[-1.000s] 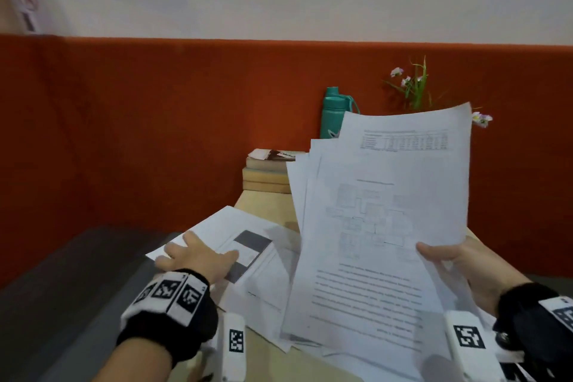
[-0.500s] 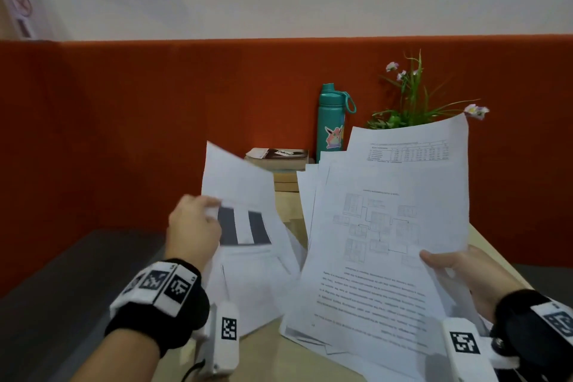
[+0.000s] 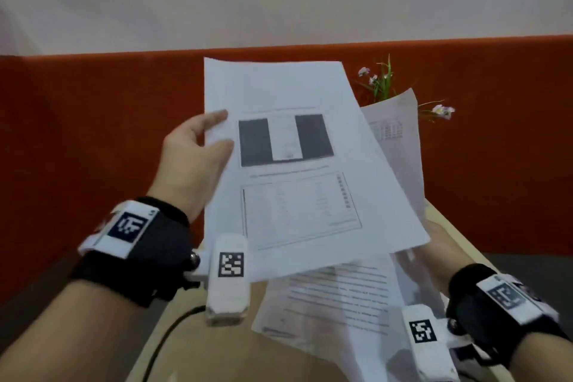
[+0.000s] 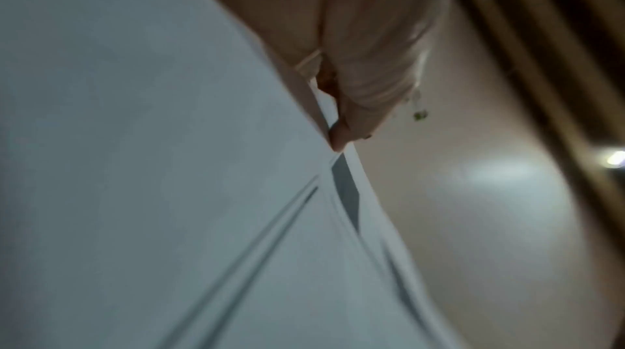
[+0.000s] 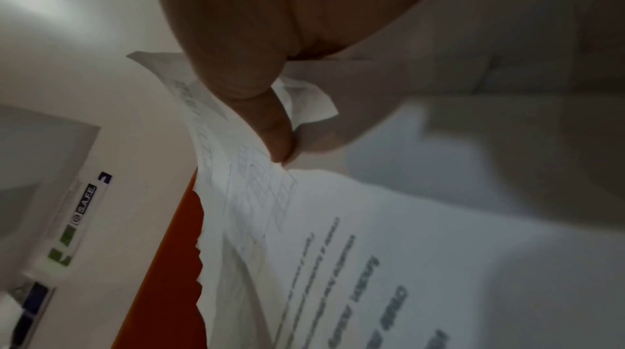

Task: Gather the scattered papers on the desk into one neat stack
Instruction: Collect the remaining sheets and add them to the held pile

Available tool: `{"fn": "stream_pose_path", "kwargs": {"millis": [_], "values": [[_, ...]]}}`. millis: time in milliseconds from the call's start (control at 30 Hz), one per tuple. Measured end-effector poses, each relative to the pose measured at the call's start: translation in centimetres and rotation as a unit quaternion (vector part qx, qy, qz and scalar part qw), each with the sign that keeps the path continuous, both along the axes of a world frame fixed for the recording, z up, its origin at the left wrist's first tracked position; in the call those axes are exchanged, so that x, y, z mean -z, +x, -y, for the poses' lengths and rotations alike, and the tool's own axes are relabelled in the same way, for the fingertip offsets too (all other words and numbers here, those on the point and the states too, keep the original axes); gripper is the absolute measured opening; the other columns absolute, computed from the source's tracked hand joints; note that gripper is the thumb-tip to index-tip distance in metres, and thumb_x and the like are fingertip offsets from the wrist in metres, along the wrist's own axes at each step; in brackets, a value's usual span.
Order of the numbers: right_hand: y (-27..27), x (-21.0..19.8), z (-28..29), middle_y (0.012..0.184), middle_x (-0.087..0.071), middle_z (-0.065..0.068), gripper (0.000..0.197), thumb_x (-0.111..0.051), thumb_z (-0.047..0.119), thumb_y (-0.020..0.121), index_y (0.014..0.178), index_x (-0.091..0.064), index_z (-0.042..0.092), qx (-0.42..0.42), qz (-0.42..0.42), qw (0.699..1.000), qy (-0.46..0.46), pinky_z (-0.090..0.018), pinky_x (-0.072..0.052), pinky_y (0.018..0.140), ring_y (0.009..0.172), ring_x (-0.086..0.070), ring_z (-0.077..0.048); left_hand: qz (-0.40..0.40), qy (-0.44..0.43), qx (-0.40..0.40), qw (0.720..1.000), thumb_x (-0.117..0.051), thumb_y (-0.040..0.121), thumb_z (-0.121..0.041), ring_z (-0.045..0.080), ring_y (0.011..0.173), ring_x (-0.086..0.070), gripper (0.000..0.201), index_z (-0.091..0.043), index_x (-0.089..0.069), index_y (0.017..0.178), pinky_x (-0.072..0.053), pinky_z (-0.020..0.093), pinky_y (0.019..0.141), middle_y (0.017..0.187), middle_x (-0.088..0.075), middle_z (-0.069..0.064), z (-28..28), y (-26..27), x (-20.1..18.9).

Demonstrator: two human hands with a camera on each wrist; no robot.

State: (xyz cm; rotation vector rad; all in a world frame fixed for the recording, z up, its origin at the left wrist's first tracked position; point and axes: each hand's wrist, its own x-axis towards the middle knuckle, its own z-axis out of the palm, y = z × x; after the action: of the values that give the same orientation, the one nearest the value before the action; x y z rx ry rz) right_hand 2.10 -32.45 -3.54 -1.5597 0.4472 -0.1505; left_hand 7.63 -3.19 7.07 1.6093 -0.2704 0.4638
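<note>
My left hand (image 3: 198, 149) pinches the left edge of a few white sheets (image 3: 297, 170), held up in the air; the top one bears a dark printed picture and a table. The left wrist view shows my thumb (image 4: 341, 138) pressed on those sheets (image 4: 169, 167). Behind and below them, my right hand (image 3: 440, 245) grips a fanned bundle of printed papers (image 3: 338, 298), which the left sheets partly cover. In the right wrist view my thumb (image 5: 270, 125) clamps that bundle (image 5: 372, 248) near its edge.
The wooden desk (image 3: 210, 350) lies below the papers, with a black cable (image 3: 167, 332) running over its left part. A potted plant with small flowers (image 3: 384, 84) stands at the back against an orange-red partition (image 3: 93, 133). Grey floor lies left of the desk.
My left hand has lifted its sheets off the desk, raised them and swung them right, over the bundle in my right hand. The view has tilted, hiding the bottle and books.
</note>
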Motion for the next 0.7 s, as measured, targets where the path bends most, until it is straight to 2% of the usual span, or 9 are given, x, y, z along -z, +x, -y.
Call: {"fn": "stream_pose_path", "kwargs": {"millis": [100,200,267,367,400,467,533,633,700], "values": [[-0.1,-0.6,-0.4,0.09,-0.067,-0.009,0.022,-0.053,-0.004,0.091,0.111,-0.06,0.004,-0.019,0.028,0.998,0.061,-0.017,-0.05,0.046,0.078,-0.062,-0.021,-0.052,0.125,-0.015,0.991,-0.066,0.084,-0.005,0.011,0.127,-0.048,0.054,-0.02,-0.054,0.135,-0.038,0.032,0.109,0.14,-0.052,-0.001,2.0,0.1,4.5],[-0.1,-0.5,-0.6,0.106,-0.07,-0.004,0.033,-0.054,0.001,0.092,0.125,-0.057,0.008,-0.04,0.043,0.996,0.069,-0.023,-0.051,0.064,0.094,-0.065,-0.018,-0.091,0.126,0.014,0.988,-0.066,0.083,0.002,0.004,0.121,-0.043,0.067,-0.021,-0.044,0.142,-0.036,0.019,0.098,0.141,-0.047,-0.004,3.5,-0.1,7.7],[0.0,-0.5,-0.5,0.104,-0.071,-0.001,0.033,-0.055,0.003,0.092,0.125,-0.058,0.008,-0.04,0.057,0.996,0.055,-0.025,-0.048,0.071,0.095,-0.066,-0.017,-0.133,0.055,0.01,0.99,-0.07,0.08,0.003,0.014,0.122,-0.049,0.085,-0.023,-0.027,0.149,-0.043,0.025,0.095,0.139,-0.046,-0.002,3.7,0.4,9.2],[0.0,-0.2,-0.7,0.105,-0.074,-0.005,0.027,-0.058,0.004,0.09,0.116,-0.065,0.008,-0.04,0.061,0.996,0.042,-0.033,-0.052,0.081,0.098,-0.068,-0.023,-0.246,0.011,0.016,0.969,-0.087,0.064,-0.02,0.029,0.124,-0.053,0.114,-0.029,-0.014,0.151,-0.045,0.044,0.101,0.142,-0.044,0.003,3.5,0.9,11.0],[0.1,-0.1,-1.0,0.105,-0.075,-0.008,0.027,-0.06,0.004,0.087,0.114,-0.067,0.007,-0.041,0.055,0.997,0.032,-0.041,-0.053,0.087,0.099,-0.069,-0.028,-0.288,-0.01,0.049,0.956,-0.09,0.058,-0.028,0.031,0.119,-0.059,0.112,-0.022,-0.025,0.148,-0.048,0.048,0.099,0.139,-0.052,0.007,3.6,1.0,11.6],[0.2,0.3,-1.3,0.1,-0.076,-0.015,0.028,-0.06,0.001,0.081,0.107,-0.07,0.003,-0.039,0.04,0.998,0.019,-0.05,-0.052,0.092,0.097,-0.069,-0.036,-0.339,-0.052,0.13,0.93,-0.084,0.068,-0.026,0.033,0.103,-0.07,0.074,-0.006,-0.053,0.132,-0.053,0.048,0.093,0.119,-0.07,0.014,3.7,0.7,12.0],[0.4,0.4,-1.2,0.089,-0.077,-0.014,0.026,-0.057,0.002,0.079,0.101,-0.071,0.002,-0.038,0.034,0.999,0.007,-0.047,-0.054,0.082,0.087,-0.07,-0.036,-0.358,-0.047,0.178,0.915,-0.075,0.078,-0.017,0.033,0.097,-0.072,0.044,-0.004,-0.066,0.119,-0.056,0.043,0.089,0.107,-0.075,0.016,3.5,0.3,11.8],[0.5,0.1,-1.6,0.079,-0.076,-0.01,0.022,-0.052,0.001,0.086,0.098,-0.07,0.004,-0.041,0.028,0.999,-0.005,-0.04,-0.053,0.075,0.075,-0.067,-0.03,-0.366,-0.056,0.235,0.898,-0.078,0.071,-0.015,0.037,0.102,-0.069,0.047,-0.003,-0.068,0.115,-0.051,0.048,0.095,0.109,-0.073,0.021,2.4,0.2,11.6],[0.9,0.0,-2.0,0.093,-0.076,-0.009,0.022,-0.053,0.015,0.091,0.105,-0.07,0.01,-0.06,0.019,0.998,-0.029,-0.044,-0.053,0.089,0.085,-0.069,-0.029,-0.359,-0.055,0.237,0.901,-0.074,0.072,-0.009,0.038,0.105,-0.068,0.045,-0.003,-0.067,0.117,-0.048,0.051,0.1,0.112,-0.073,0.021,1.8,-0.1,11.6]]}}
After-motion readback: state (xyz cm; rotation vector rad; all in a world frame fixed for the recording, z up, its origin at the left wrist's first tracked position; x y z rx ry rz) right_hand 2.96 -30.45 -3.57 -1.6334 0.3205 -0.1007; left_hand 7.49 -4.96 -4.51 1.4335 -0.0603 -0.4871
